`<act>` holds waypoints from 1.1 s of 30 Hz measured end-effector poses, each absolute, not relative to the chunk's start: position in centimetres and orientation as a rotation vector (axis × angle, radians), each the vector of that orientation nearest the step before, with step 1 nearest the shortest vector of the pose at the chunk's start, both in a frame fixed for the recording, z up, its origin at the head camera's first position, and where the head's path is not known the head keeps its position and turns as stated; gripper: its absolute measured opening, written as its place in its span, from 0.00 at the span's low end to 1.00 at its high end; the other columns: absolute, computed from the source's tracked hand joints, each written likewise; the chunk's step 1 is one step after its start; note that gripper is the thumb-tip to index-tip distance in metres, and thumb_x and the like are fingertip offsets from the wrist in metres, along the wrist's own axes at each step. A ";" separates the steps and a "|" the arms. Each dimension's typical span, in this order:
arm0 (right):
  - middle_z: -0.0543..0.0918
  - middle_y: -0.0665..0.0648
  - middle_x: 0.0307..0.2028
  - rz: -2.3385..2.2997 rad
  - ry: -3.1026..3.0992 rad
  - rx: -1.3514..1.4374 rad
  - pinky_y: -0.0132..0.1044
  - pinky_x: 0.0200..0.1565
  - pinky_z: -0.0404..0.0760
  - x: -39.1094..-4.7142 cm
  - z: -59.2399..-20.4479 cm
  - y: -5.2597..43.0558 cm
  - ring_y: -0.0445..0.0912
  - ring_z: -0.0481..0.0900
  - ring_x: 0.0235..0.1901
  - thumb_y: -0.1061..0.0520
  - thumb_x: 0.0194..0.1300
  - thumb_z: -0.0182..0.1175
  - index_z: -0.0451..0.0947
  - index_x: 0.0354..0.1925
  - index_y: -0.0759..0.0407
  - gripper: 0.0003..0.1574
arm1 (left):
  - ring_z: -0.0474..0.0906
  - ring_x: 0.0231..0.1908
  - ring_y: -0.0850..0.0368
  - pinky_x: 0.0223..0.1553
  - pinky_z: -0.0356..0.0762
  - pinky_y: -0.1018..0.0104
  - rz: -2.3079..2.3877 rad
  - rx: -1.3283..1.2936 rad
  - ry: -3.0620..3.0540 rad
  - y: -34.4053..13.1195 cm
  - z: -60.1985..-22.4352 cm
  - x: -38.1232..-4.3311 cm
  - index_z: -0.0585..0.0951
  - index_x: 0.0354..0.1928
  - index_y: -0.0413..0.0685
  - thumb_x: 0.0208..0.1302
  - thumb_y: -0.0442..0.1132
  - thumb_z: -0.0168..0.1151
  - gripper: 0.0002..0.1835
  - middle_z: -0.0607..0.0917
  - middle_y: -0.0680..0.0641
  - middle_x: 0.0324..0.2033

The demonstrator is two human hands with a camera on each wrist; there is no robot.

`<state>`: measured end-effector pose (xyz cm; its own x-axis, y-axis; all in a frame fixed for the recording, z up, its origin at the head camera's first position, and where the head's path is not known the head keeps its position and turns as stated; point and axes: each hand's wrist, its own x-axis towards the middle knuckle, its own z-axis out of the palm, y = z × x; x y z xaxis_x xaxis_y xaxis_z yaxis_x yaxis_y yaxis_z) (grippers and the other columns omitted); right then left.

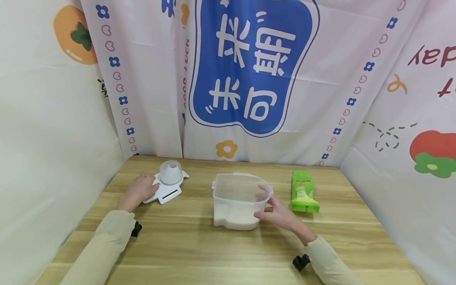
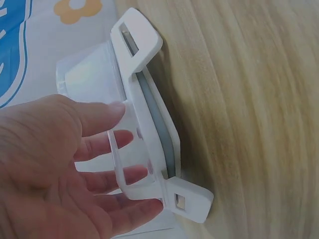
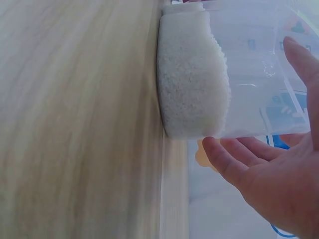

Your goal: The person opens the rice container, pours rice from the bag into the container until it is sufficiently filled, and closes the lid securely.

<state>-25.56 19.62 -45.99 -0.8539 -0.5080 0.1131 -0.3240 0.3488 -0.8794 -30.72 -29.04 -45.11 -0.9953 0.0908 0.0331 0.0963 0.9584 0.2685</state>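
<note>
In the head view, a clear plastic container (image 1: pixel 239 194) stands upright on the table, with white rice-like grains (image 3: pixel 192 74) in its lower part. My right hand (image 1: pixel 279 213) holds its right side, with digits spread around the wall. Over on the left lies a white lid (image 1: pixel 170 192) with a grey seal along its edge and clear plastic parts. A translucent cup (image 1: pixel 171 173) sits on top of it. My left hand (image 1: pixel 140 188) grips the lid's left side; in the left wrist view, thumb and fingers (image 2: pixel 130 174) are around its clear part.
A green packet (image 1: pixel 303 192) lies on the wooden table (image 1: pixel 199 261), to the right of the container. Printed cloth (image 1: pixel 160 99) hangs along the back and both sides of the table. Each wrist wears a black strap mount (image 1: pixel 301 262).
</note>
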 end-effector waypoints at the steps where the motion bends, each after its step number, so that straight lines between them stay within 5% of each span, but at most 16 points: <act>1: 0.65 0.70 0.68 -1.522 2.420 -0.758 0.35 0.53 0.82 -25.5 -46.0 19.7 0.64 0.70 0.64 0.53 0.62 0.68 0.44 0.76 0.47 0.56 | 0.69 0.56 0.24 0.58 0.68 0.32 -0.435 -0.145 -3.089 -29.0 -45.2 -30.8 0.71 0.59 0.25 0.71 0.43 0.52 0.26 0.73 0.21 0.56; 8: 0.64 0.72 0.68 -1.594 2.382 -0.801 0.40 0.58 0.80 -25.6 -46.2 19.5 0.66 0.66 0.67 0.57 0.61 0.69 0.45 0.76 0.52 0.57 | 0.72 0.53 0.28 0.57 0.70 0.34 -0.449 -0.096 -3.127 -29.2 -45.5 -31.4 0.70 0.58 0.23 0.72 0.43 0.49 0.26 0.74 0.22 0.53; 15: 0.65 0.73 0.67 -1.597 2.381 -0.795 0.48 0.60 0.78 -25.7 -46.1 19.2 0.67 0.65 0.67 0.56 0.60 0.70 0.44 0.76 0.53 0.58 | 0.75 0.36 0.43 0.40 0.76 0.46 -0.442 -0.067 -3.121 -29.2 -45.5 -31.9 0.76 0.48 0.26 0.70 0.43 0.51 0.21 0.80 0.30 0.42; 24: 0.63 0.72 0.68 -1.556 2.333 -0.760 0.46 0.57 0.81 -25.7 -45.5 19.3 0.66 0.68 0.65 0.55 0.61 0.69 0.44 0.75 0.52 0.57 | 0.77 0.42 0.35 0.45 0.76 0.40 -0.532 -0.075 -3.063 -29.2 -45.4 -31.7 0.75 0.50 0.26 0.74 0.41 0.45 0.21 0.80 0.28 0.45; 29: 0.63 0.73 0.68 -1.577 2.319 -0.764 0.44 0.56 0.82 -25.7 -45.5 19.2 0.67 0.67 0.65 0.56 0.60 0.70 0.44 0.75 0.53 0.57 | 0.75 0.35 0.41 0.38 0.75 0.46 -0.632 -0.044 -3.020 -29.0 -44.9 -31.7 0.73 0.48 0.28 0.75 0.43 0.43 0.20 0.79 0.30 0.40; 33: 0.63 0.73 0.68 -1.588 2.318 -0.765 0.42 0.55 0.82 -25.7 -45.6 19.2 0.67 0.67 0.65 0.56 0.60 0.70 0.44 0.75 0.53 0.57 | 0.77 0.41 0.39 0.44 0.76 0.44 -0.743 -0.025 -2.977 -28.7 -44.2 -31.6 0.72 0.55 0.28 0.76 0.46 0.44 0.24 0.79 0.28 0.48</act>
